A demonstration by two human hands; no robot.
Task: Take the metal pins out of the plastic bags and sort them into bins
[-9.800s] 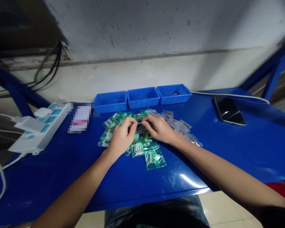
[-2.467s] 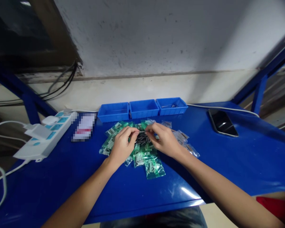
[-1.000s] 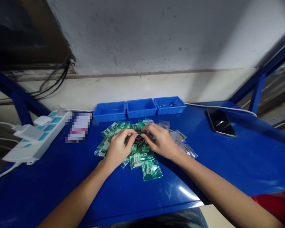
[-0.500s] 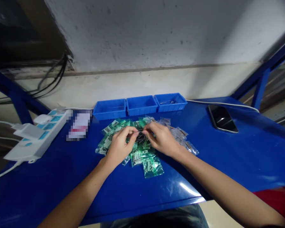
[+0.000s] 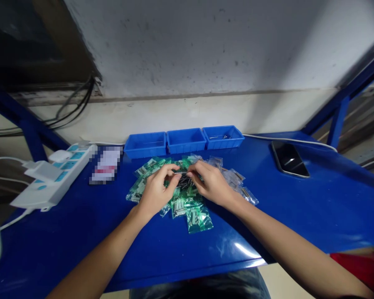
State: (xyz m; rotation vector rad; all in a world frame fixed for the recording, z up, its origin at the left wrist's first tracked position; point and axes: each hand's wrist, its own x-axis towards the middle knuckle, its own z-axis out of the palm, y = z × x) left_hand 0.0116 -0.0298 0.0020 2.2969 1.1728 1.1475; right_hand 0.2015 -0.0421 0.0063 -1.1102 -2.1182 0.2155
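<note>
A thin, shiny metal rod (image 5: 181,172) spans the gap between my two hands above a heap of small parts. My left hand (image 5: 160,185) has thumb and fingers closed around its left end. On the other side, my right hand (image 5: 211,181) pinches the right end. Beneath the fingertips lie several loose dark, thin pins (image 5: 184,182). Green-tinted plastic bags (image 5: 199,219) with small parts inside spread around and under my hands. Clear plastic bags (image 5: 233,178) lie beside my right hand. The rod's exact kind is too small to tell.
Three blue bins stand in a row by the wall: left bin (image 5: 146,150), middle bin (image 5: 186,145) and right bin (image 5: 223,143), which holds a few thin pieces. A white power strip (image 5: 54,182) with cables is at left, a phone (image 5: 289,158) at right, on the blue table (image 5: 162,257).
The rod between my fingertips now shows more clearly, lying level. My fingers have shifted only slightly, and the camera view has moved a little.
</note>
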